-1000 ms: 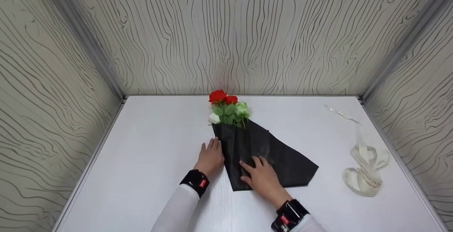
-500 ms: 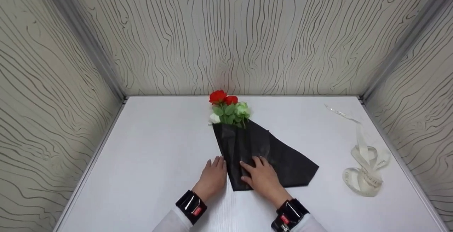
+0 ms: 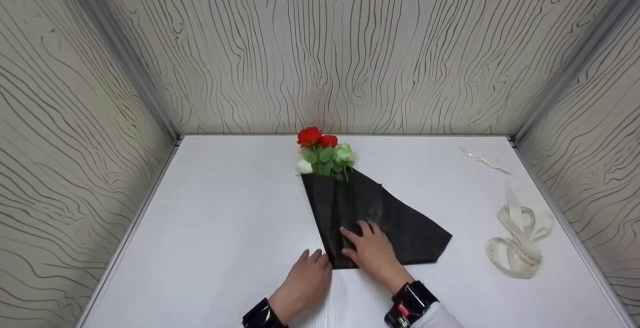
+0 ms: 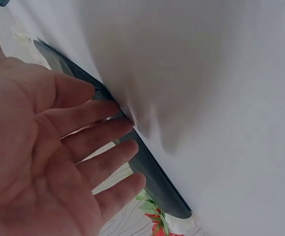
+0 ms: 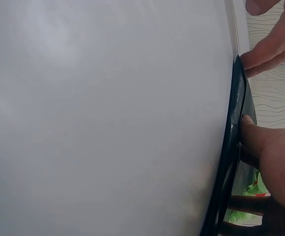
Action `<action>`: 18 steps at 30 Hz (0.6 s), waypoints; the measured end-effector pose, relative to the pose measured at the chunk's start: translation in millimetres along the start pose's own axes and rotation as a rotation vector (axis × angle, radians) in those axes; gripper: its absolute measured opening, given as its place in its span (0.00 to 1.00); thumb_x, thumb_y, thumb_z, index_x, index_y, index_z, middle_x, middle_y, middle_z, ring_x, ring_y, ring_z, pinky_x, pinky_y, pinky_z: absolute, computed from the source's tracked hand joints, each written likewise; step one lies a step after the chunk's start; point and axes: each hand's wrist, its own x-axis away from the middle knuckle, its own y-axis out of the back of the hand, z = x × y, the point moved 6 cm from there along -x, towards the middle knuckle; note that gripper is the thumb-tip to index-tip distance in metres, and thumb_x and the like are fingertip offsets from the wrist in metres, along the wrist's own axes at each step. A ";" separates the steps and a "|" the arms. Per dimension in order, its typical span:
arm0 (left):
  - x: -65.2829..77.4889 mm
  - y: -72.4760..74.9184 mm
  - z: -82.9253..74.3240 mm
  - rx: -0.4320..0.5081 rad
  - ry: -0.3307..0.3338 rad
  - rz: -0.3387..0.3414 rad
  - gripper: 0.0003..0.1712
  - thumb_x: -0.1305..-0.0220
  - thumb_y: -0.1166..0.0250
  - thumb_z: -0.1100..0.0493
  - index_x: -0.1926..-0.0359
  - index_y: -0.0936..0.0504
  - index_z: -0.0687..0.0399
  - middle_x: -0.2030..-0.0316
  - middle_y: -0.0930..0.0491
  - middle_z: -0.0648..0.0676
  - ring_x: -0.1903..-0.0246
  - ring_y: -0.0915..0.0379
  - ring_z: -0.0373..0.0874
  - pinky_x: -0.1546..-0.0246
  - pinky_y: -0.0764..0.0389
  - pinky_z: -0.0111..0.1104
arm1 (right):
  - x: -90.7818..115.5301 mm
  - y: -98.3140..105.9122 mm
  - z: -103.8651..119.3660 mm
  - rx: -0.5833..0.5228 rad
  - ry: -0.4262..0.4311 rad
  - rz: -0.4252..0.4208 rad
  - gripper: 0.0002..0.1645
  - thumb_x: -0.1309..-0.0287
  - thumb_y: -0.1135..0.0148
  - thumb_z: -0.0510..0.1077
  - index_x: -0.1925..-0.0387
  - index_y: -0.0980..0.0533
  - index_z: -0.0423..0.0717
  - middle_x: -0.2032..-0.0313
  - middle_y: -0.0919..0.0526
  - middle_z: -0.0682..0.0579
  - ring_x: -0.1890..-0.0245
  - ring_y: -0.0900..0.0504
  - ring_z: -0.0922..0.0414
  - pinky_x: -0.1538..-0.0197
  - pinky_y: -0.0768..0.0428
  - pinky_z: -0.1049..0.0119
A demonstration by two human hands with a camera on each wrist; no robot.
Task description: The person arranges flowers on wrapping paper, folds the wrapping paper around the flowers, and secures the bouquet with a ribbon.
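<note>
A sheet of black wrapping paper (image 3: 405, 230) lies folded over a small bouquet, its wide flap spread to the right. Out of the top stick red roses (image 3: 309, 136), a pale green flower (image 3: 344, 154), a white flower (image 3: 304, 167) and leaves; the stems are hidden. My right hand (image 3: 374, 253) presses the folded layer flat with spread fingers. At the paper's lower left corner, my left hand (image 3: 306, 279) touches the folded edge with its fingertips. The left wrist view shows its palm (image 4: 39, 147) and extended fingers along that edge.
A cream ribbon (image 3: 525, 255) with printed lettering lies in loose loops on the right of the white table (image 3: 225, 208), one end trailing toward the back. Wood-grain patterned walls (image 3: 320, 53) enclose the table at the back and sides.
My left hand has slid down the paper's left edge toward me, from about its middle to the lower corner. My right hand stays in place, and the paper and flowers have barely shifted.
</note>
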 end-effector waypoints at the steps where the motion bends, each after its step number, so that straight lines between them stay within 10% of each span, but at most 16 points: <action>1: 1.2 0.4 -0.9 0.008 -0.010 -0.017 0.16 0.38 0.46 0.59 0.51 0.20 0.53 0.51 0.25 0.51 0.47 0.32 0.45 0.49 0.30 0.41 | -0.1 -0.2 0.0 -0.001 -0.003 0.002 0.30 0.45 0.44 0.62 0.42 0.30 0.61 0.44 0.34 0.40 0.43 0.38 0.37 0.50 0.32 0.42; 9: -5.7 -5.7 8.0 0.094 -0.030 -0.133 0.12 0.39 0.45 0.58 0.57 0.19 0.51 0.58 0.24 0.48 0.57 0.28 0.42 0.55 0.27 0.40 | 1.0 -0.6 0.9 0.004 0.010 0.000 0.30 0.45 0.44 0.62 0.42 0.29 0.60 0.44 0.34 0.39 0.43 0.38 0.36 0.50 0.32 0.43; 18: -38.1 -25.0 53.0 0.157 0.117 -0.192 0.16 0.38 0.44 0.55 0.52 0.26 0.59 0.54 0.28 0.55 0.50 0.31 0.47 0.55 0.27 0.43 | 0.8 0.6 0.8 -0.006 0.005 0.000 0.29 0.45 0.44 0.62 0.42 0.29 0.61 0.44 0.34 0.40 0.43 0.38 0.37 0.49 0.32 0.44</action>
